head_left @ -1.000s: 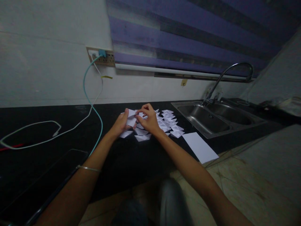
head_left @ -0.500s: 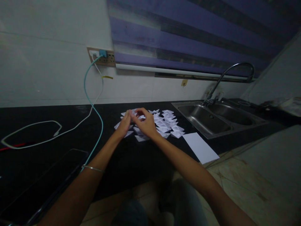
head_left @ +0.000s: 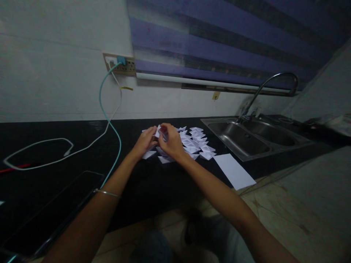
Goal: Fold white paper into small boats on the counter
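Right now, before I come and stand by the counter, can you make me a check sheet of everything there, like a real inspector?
Surface: black counter, with floor below its front edge.
Job's things: paper between the hands; rows of folded papers under and beside them; one flat sheet to the right.
Clutter: dark slab, maybe a tablet, and a thin red thing, both left.
Hands: left hand and right hand both on the paper.
Cables: white cable looped on the counter; teal cable crossing it; both come from the socket.
Surroundings: sink and tap right; purple striped blind behind.
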A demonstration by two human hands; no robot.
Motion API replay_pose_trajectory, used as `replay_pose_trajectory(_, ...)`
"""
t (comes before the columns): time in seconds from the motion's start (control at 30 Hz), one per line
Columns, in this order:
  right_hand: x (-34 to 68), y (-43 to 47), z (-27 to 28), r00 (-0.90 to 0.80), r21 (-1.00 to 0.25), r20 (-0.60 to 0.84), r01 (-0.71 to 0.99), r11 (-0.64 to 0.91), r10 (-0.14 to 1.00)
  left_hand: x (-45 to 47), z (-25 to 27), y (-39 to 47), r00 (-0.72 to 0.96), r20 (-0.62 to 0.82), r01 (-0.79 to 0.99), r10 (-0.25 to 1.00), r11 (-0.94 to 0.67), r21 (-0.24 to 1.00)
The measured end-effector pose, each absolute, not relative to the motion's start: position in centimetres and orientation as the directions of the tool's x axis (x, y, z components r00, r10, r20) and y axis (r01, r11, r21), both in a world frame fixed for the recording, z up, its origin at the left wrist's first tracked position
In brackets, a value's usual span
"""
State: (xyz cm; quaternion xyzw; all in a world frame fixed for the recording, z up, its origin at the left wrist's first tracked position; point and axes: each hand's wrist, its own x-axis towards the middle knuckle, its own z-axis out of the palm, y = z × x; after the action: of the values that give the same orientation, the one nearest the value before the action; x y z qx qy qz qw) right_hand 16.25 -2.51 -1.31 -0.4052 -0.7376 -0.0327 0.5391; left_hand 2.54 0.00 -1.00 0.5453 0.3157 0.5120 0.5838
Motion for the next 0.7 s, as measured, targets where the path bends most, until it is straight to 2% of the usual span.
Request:
replay_pose_trajectory(0.13, 16.3, -2.5, -1.3, -0.140, -0.336, 0.833, 0.640, 0.691, 0.535, 2.1, -0.9, 0.1, 0.257, 0.283, -0.204, 0.924, -0.235, 0.951)
replay_pose_trajectory(0.27, 16.7, -2.3, -0.9, -0.151, -0.309, 0.841, 0.654, 0.691, 0.520, 1.7, -0.8, 0.0, 0.279, 0.297, -0.219, 0.913, -0.240, 0.946)
replay_pose_trajectory(0.43, 17.1, -2.4, -0.3, -0.090, -0.354, 0.848, 0.637, 0.685, 0.523, 1.1, -0.4, -0.2, 0.285, 0.333, -0.296, 0.899, -0.248, 0.922)
replay_pose_trajectory(0.7, 17.4, -2.2, -0.2, -0.133, -0.413, 0.803, 0.580, 0.702, 0.582, 0.4, -0.5, 0.4, 0.145, 0.448, -0.205, 0.882, -0.416, 0.886)
